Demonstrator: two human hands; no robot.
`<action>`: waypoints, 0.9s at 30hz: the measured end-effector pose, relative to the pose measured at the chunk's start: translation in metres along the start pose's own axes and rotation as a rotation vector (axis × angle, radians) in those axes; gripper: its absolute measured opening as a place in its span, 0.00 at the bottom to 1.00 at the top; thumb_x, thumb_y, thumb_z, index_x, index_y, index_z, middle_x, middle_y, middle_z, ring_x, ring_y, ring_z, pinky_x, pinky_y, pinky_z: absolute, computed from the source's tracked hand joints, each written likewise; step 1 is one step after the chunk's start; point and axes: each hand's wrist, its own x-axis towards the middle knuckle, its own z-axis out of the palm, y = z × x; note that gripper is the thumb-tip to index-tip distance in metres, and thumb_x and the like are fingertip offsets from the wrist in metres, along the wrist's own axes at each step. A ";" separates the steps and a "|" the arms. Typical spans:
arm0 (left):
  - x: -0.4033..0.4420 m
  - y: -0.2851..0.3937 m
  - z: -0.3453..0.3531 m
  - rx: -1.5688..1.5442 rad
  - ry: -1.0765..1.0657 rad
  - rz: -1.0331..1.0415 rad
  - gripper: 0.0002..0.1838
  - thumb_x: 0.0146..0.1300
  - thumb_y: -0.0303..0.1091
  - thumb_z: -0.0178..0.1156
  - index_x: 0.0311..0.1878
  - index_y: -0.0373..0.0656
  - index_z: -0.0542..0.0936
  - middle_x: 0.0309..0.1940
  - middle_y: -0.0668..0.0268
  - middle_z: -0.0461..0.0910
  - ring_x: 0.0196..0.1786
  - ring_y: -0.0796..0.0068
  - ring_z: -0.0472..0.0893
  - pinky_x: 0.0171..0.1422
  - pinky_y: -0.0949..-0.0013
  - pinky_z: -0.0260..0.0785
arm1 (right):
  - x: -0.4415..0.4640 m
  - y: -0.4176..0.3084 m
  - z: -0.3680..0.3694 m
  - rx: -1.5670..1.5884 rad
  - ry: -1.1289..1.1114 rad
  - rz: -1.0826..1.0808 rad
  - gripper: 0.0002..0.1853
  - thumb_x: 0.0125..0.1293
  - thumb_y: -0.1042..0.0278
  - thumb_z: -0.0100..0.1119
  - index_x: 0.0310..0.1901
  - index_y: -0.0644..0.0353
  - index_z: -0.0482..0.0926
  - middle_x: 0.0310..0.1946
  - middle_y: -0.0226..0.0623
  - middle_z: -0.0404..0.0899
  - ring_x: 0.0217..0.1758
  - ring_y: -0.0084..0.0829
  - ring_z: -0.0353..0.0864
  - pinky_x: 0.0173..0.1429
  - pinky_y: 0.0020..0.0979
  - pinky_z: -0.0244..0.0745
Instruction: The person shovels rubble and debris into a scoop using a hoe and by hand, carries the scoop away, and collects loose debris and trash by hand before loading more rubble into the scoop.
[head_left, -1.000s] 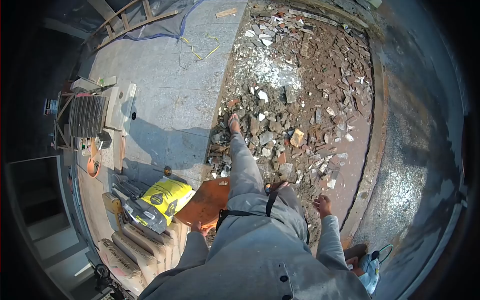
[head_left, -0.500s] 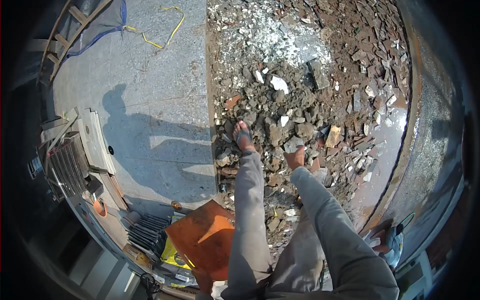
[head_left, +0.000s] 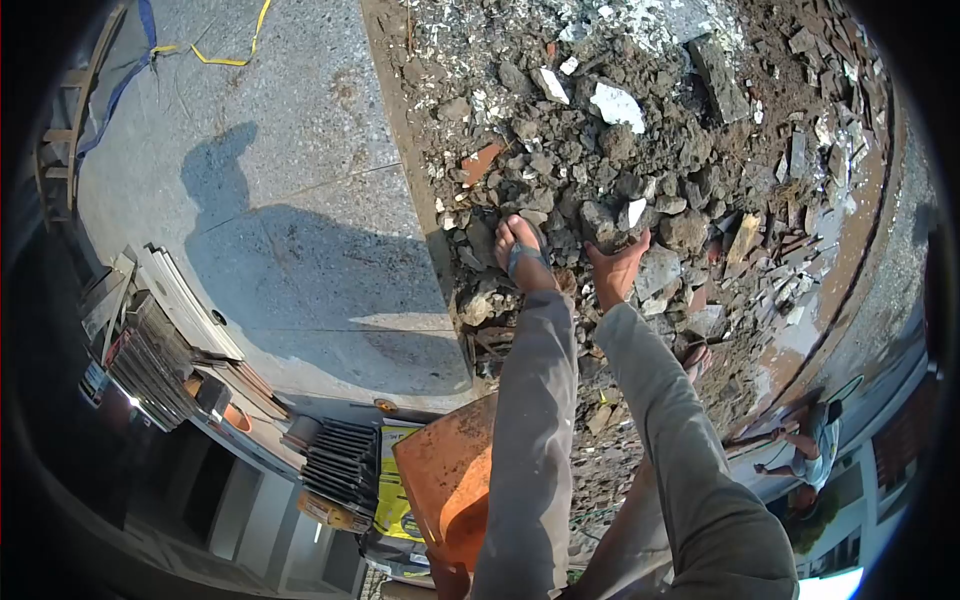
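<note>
My right hand (head_left: pixel 617 270) reaches down into the rubble, thumb and fingers wrapped around a grey chunk of broken concrete (head_left: pixel 603 222). A white fragment (head_left: pixel 632 213) lies against that chunk. At the bottom of the view, my left hand (head_left: pixel 448 578) is partly cut off and grips the near edge of a tilted orange container (head_left: pixel 440 465). The container's inside is partly in shadow, and my left leg covers its right side. My sandalled foot (head_left: pixel 522 250) stands on the rubble left of my right hand.
Broken concrete, tile and dirt (head_left: pixel 560 170) cover the ground ahead. A raised concrete slab (head_left: pixel 300 200) borders it on the left, with stacked panels (head_left: pixel 190 295) and a yellow bag (head_left: pixel 395 490). A wooden ladder (head_left: pixel 75 130) lies far left. Another person (head_left: pixel 815 445) is at right.
My right hand has moved forward and closed around a concrete chunk. The view has come lower and nearer to the rubble. My left hand stays at the orange container, which appears farther right.
</note>
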 end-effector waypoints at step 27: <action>0.201 0.352 0.173 -0.040 0.007 0.805 0.32 0.60 0.38 0.60 0.65 0.35 0.62 0.59 0.47 0.69 0.62 0.53 0.70 0.65 0.57 0.63 | 0.092 0.100 -0.273 0.021 0.112 -0.183 0.54 0.47 0.58 0.78 0.67 0.70 0.51 0.59 0.61 0.68 0.60 0.52 0.73 0.66 0.40 0.67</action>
